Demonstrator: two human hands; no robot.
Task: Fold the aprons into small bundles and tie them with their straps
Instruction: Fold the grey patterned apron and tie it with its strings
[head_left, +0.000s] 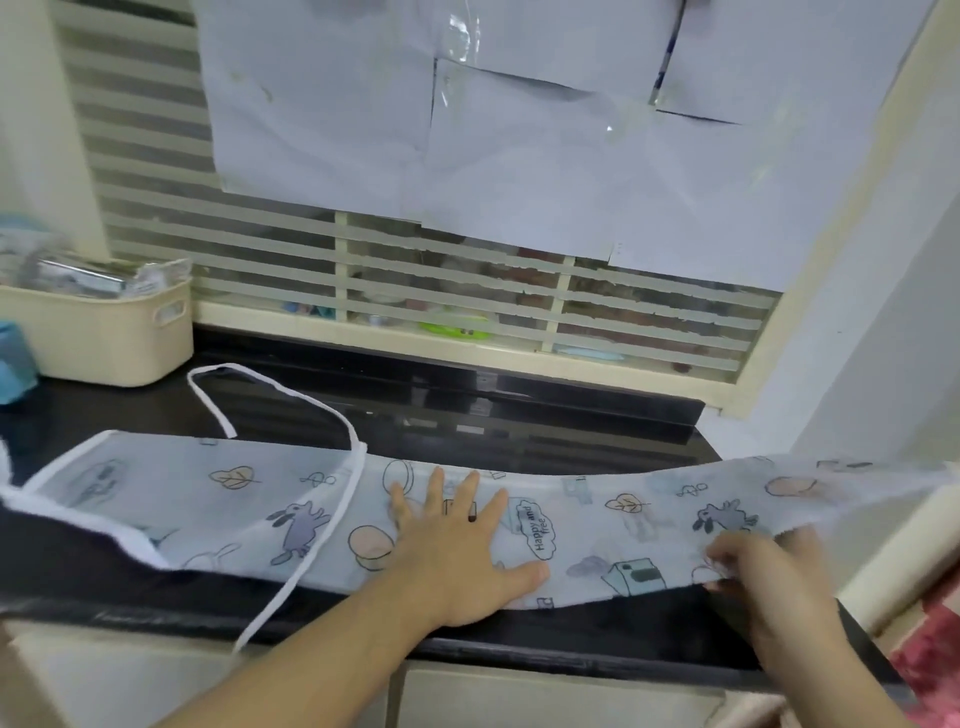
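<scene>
A pale blue apron (639, 525) printed with rabbits, leaves and cartoon shapes lies folded into a long strip across the black counter (519, 431). My left hand (457, 551) presses flat on its middle with fingers spread. At the right, my right hand (758, 571) pinches the strip's near edge, and that end is lifted off the counter. A white strap (332, 525) loops from the back of the counter, crosses the strip at the left and hangs over the front edge.
A cream plastic basket (104, 338) with packets stands at the back left, a blue object (15, 364) beside it. Behind the counter is a louvred window (441, 291) partly covered with white paper. A wall rises at the right.
</scene>
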